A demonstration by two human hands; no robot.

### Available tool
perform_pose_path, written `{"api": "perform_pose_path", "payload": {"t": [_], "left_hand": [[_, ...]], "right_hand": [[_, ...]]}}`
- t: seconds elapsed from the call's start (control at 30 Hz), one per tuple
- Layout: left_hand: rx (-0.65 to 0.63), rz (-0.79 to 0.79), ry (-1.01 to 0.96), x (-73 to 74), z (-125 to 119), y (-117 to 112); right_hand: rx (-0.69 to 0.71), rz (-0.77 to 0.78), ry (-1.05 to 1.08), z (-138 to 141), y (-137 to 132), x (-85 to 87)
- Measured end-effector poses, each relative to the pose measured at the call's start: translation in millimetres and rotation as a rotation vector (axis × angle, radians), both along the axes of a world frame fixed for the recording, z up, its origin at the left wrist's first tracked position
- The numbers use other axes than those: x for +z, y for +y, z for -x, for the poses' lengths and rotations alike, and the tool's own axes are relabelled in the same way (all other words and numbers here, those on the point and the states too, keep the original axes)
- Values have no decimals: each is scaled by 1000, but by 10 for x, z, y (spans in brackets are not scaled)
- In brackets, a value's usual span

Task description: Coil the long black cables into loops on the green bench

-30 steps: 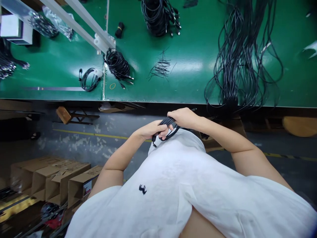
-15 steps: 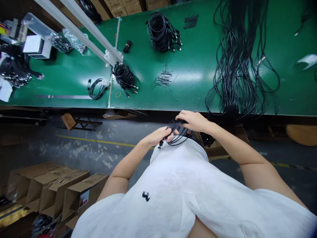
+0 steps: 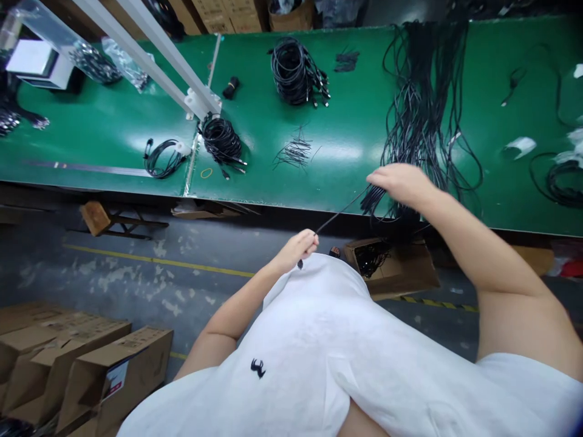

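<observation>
A thin black cable [image 3: 342, 212] runs taut and slanting between my two hands. My left hand [image 3: 298, 250], in front of my waist, is closed around one part of it, and a dark cable end [image 3: 300, 264] pokes out below the fist. Higher up and to the right, my right hand [image 3: 401, 182] pinches the cable over the bench edge. Just behind that hand lies a large loose bundle of black cables [image 3: 421, 109], partly covered by it. How the cable continues past my right fingers is hidden.
On the green bench [image 3: 337, 145] are a big cable coil [image 3: 294, 70], a smaller coil [image 3: 221, 141], scattered black ties [image 3: 296, 152] and a white metal post [image 3: 200, 100]. Below its edge stands an open cardboard box [image 3: 401, 270] with cables inside. More cartons [image 3: 122, 370] stand lower left.
The looped cable held between both hands is now a straight stretch. My right hand has moved up and right toward the bundle; my left stays near my waist. The view has shifted slightly right.
</observation>
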State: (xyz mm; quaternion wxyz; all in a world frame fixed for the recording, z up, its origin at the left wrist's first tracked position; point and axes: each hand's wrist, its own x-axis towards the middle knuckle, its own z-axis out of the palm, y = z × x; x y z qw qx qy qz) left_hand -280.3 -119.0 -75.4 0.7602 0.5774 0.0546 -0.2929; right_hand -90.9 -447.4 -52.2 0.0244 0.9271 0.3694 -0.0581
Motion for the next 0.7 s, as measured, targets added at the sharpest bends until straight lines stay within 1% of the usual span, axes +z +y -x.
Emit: {"api": "perform_pose_path", "payload": {"t": [0.07,0.1,0.13,0.17,0.2,0.23,0.3,0.33,0.37,0.4,0.43,0.5,0.53,0.57,0.6,0.63,0.67,0.7], "left_hand": [[120,36,34,55,-71,35],[142,46,53,86,-103,50],[136,53,73,113,-126,57],[113,58,92,137,-140,54],[81,65,108,158,-146,43],[45,79,125,180,-146,34],[0,138,161,241,-137,67],[17,186,169,289,-134,132],[77,247,160,349,-135,235],[185,315,131,420,-141,374],[334,383,84,493,-149,535],[646,468,-10,615,-164,847],[758,465,-23,643,-167,957],[825,421,-12,641,-165,1014],[842,342,14,607,-158,1013],[807,241,42,543,-148,954],[729,134,61,459,-131,849],[622,34,61,365,-104,713]], "right_hand": [[-135,59,-72,-270,-374,-47],[-236,68,-115,-351,-497,-67],[-330,62,-144,-380,-546,-85],[-381,37,-146,-350,-504,-105],[-373,-12,-115,-264,-373,-131],[-311,-77,-51,-133,-167,-168],[-7,-274,147,175,345,-286],[124,-370,246,309,574,-370],[181,-436,328,407,740,-469],[171,-492,371,466,823,-579],[100,-526,375,490,824,-693],[-115,-513,295,491,660,-893],[-177,-461,253,504,560,-957],[-167,-391,239,546,491,-980],[-88,-314,257,627,474,-957],[39,-248,296,744,517,-884],[183,-209,341,885,619,-763],[311,-202,378,1031,767,-607]]}}
